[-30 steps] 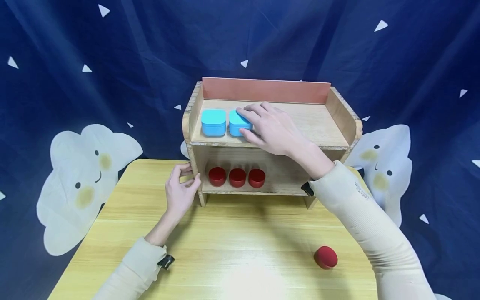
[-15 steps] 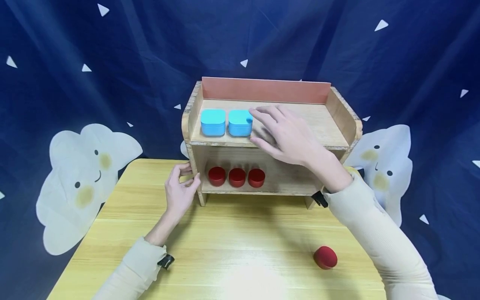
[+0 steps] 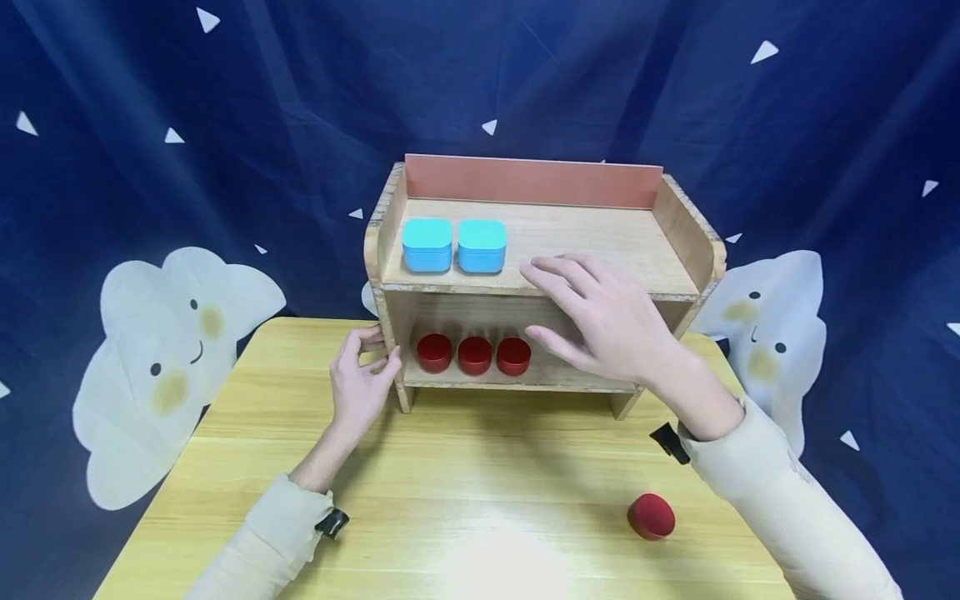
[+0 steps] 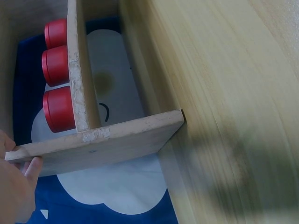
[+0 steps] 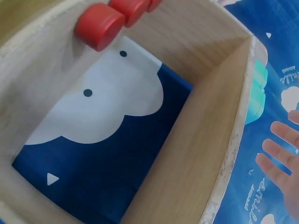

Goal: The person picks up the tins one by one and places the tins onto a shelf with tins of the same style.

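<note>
Now: left hand [image 3: 360, 385] pinches shelf [image 3: 386, 325] side post, steadying it; right hand [image 3: 611, 321] hovers, fingers spread, holding nothing, near red tins [image 3: 473, 355]; blue boxes [image 3: 453, 245] paired on top tier.

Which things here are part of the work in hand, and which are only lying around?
Part of the work:
- wooden shelf, its left side held by the left hand
- two blue boxes on the top shelf
- right hand, open, holding nothing

Lying around:
- three red tins on the lower shelf
- single red tin on the table
</note>
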Demonstrator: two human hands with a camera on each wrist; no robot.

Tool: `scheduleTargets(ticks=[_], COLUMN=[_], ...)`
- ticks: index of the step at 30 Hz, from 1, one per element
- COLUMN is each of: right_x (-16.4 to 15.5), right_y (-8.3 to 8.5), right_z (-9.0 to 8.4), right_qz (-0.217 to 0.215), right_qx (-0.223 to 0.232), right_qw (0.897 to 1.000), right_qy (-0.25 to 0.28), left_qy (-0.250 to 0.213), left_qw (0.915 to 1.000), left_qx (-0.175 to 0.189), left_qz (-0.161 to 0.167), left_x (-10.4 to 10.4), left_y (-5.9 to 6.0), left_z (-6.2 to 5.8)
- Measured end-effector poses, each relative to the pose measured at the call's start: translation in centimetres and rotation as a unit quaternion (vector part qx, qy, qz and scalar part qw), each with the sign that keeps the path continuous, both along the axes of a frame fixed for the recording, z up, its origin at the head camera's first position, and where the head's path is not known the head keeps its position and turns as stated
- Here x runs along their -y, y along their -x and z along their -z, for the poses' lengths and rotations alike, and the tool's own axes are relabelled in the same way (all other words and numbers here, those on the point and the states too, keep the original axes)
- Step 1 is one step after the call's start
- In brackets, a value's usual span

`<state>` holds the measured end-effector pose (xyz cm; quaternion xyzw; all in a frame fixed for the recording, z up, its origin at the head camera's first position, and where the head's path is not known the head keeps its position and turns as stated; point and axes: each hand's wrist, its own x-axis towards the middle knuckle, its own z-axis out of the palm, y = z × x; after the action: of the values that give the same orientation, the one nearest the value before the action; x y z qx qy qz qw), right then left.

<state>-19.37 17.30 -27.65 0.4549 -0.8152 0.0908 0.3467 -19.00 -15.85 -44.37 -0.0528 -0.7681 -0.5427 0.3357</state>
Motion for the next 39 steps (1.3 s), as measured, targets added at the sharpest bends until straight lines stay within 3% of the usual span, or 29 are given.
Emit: scheduleTargets(ticks=[6, 22, 39], right_x=[-1.0, -3.7, -7.4], right_y=[-1.4, -4.3, -7.2], right_z=[1.6, 5.5, 12.2], right_qz=[-0.018, -0.004, 0.006], right_qx=[-0.02, 0.013, 0.055], right_qw=[1.0, 0.999, 0.998], right_qy=[-0.003, -0.033, -0.024], left_qy=[-0.002, 0.001, 0.0], left_qw=[1.0, 1.0, 1.0], left_qx=[0.005, 0.007, 0.007], left_qz=[0.0, 0.0, 0.007], left_x=[0.0, 0.0, 0.2], left_y=[-0.1, -0.2, -0.1], left_z=[-0.1, -0.2, 0.0])
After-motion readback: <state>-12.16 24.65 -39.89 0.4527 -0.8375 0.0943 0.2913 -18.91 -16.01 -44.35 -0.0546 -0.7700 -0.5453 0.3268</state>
